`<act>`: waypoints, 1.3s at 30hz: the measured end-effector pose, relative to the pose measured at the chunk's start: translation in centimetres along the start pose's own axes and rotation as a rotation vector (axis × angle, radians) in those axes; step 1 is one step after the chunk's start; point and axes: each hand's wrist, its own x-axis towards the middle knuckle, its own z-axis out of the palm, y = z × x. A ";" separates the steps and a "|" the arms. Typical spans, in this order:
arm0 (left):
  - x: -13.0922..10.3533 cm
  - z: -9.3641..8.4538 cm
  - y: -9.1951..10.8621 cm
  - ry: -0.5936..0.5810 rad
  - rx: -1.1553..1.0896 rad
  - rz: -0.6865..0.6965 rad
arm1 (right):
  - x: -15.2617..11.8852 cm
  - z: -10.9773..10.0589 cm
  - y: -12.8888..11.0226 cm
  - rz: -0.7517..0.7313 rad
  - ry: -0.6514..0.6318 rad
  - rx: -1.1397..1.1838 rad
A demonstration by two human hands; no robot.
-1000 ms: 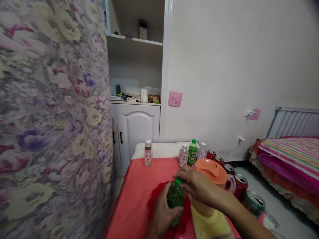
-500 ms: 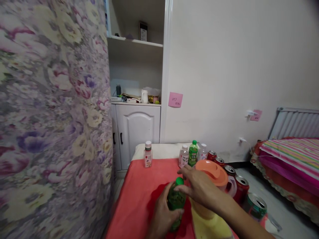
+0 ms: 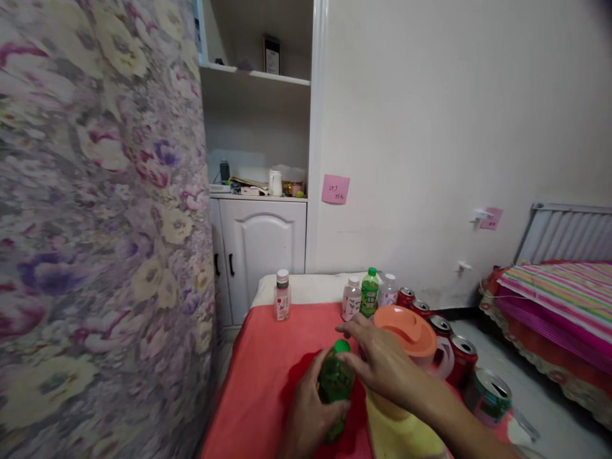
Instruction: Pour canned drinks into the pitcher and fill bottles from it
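Observation:
My left hand (image 3: 310, 405) is wrapped around a green plastic bottle (image 3: 336, 380) that stands upright, slightly tilted, over the red cloth (image 3: 268, 370). The bottle's green cap (image 3: 342, 346) is on. Beside the cap is my right hand (image 3: 382, 357), its fingers stretched apart and its thumb at or close to the bottle's neck; contact is hard to make out. Under my right forearm stands a pitcher with an orange lid (image 3: 406, 328), partly hidden, on a yellow cloth (image 3: 401, 437).
A pink-labelled bottle (image 3: 282, 296) stands at the far left of the table. At the back right are a clear bottle (image 3: 351, 299), a green bottle (image 3: 370, 293) and another clear bottle (image 3: 387, 291). Several opened cans (image 3: 463, 360) line the right edge. A floral curtain (image 3: 105, 223) hangs left.
The view has shifted slightly. Both hands stay close to the green bottle, with the right thumb still near its neck; my left hand keeps its hold.

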 end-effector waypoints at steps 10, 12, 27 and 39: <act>0.0 0.1 0.5 -0.011 0.013 -0.007 | -0.2 0.3 -0.3 0.024 0.017 -0.014; 0.0 0.1 0.6 -0.007 0.027 0.000 | -0.3 0.3 -0.4 -0.006 -0.015 -0.030; 0.0 0.2 1.1 -0.022 0.036 -0.006 | -0.4 0.7 -0.7 0.075 -0.023 -0.042; 0.0 0.2 1.2 -0.021 0.015 0.014 | -0.2 0.9 -0.3 0.055 -0.047 -0.005</act>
